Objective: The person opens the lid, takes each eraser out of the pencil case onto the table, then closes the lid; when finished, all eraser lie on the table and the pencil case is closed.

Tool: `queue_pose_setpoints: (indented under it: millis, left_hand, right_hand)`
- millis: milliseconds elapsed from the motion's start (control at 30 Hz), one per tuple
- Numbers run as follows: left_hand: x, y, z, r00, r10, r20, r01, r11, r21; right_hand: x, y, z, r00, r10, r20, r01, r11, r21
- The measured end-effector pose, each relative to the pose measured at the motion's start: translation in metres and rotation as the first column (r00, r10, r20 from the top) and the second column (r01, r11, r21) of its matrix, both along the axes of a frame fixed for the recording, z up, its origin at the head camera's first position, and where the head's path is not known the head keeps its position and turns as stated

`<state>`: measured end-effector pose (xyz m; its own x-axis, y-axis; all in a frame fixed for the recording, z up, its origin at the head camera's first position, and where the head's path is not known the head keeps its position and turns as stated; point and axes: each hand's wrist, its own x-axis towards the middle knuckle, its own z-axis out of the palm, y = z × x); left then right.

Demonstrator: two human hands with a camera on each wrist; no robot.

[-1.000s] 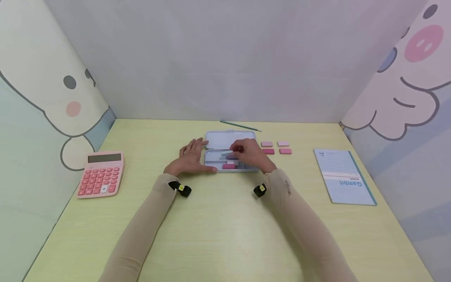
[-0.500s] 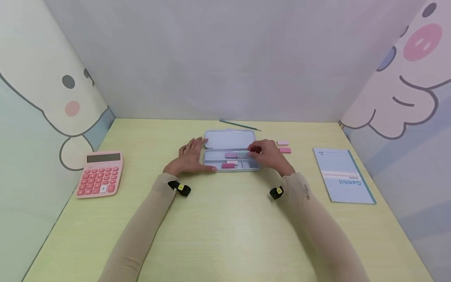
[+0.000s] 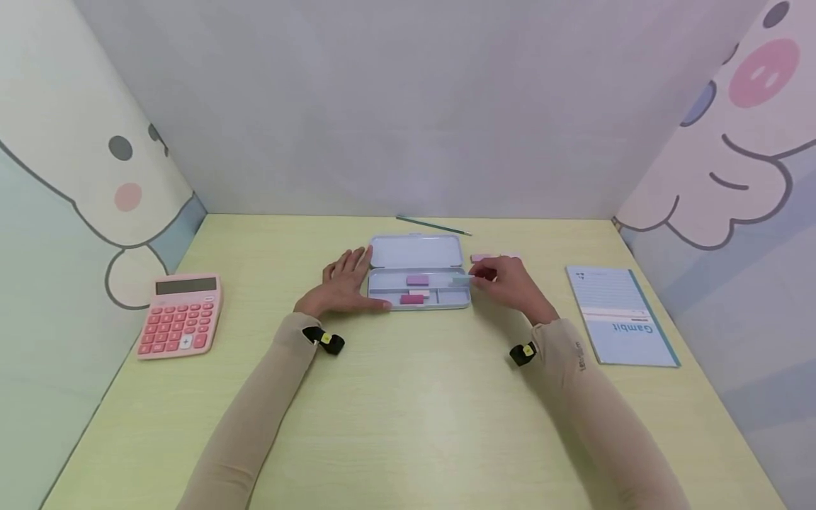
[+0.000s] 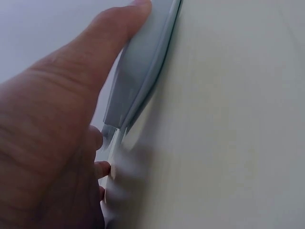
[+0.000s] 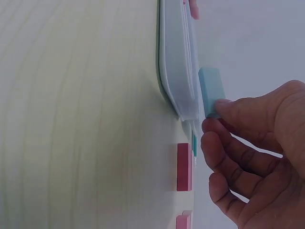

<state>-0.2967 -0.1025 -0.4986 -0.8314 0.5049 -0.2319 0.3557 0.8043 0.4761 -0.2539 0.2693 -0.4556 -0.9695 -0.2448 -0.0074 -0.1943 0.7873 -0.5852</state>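
An open pencil case [image 3: 390, 281] lies on the table, its lid folded back. At its left end my left hand [image 3: 344, 287] rests with fingers spread, the thumb [image 4: 112, 26] on the front rim. My right hand [image 3: 506, 283] pinches a light teal eraser [image 5: 211, 90] between thumb and forefinger, raised over the case's right end. In the back compartment lies a purple eraser [image 3: 417, 280]. A pale pink eraser [image 3: 418, 292] and a magenta eraser [image 3: 411, 299] lie together in the front compartment.
To the right of the case are several pink erasers [image 5: 183, 167], partly behind my right hand in the head view. A green pencil [image 3: 433, 225] lies behind the lid. A pink calculator [image 3: 181, 315] sits far left, a notebook [image 3: 621, 315] far right.
My right hand has moved right, carrying the teal eraser from above the middle of the case to its right end. The purple eraser has come into view. My left hand has stayed put.
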Motion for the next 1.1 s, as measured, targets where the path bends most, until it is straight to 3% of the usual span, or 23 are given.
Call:
queue_pose_setpoints:
  millis: [533, 833, 1100]
  left_hand:
    - [-0.009, -0.002, -0.013, 1.000, 0.007, 0.006, -0.007, 1.000, 0.008]
    - [-0.005, -0.002, -0.006, 1.000, -0.001, 0.001, 0.001, 1.000, 0.011]
    - [-0.006, -0.001, -0.008, 1.000, 0.007, 0.010, -0.007, 1.000, 0.004]
  right_hand:
    - [0.005, 0.033, -0.004, 0.999, -0.043, 0.021, 0.042, 0.999, 0.025]
    - [0.003, 0.045, -0.007, 0.995, -0.016, 0.096, 0.011, 0.998, 0.055]
    - [-0.002, 0.048, -0.010, 0.990, -0.051, 0.128, 0.040, 0.995, 0.091]
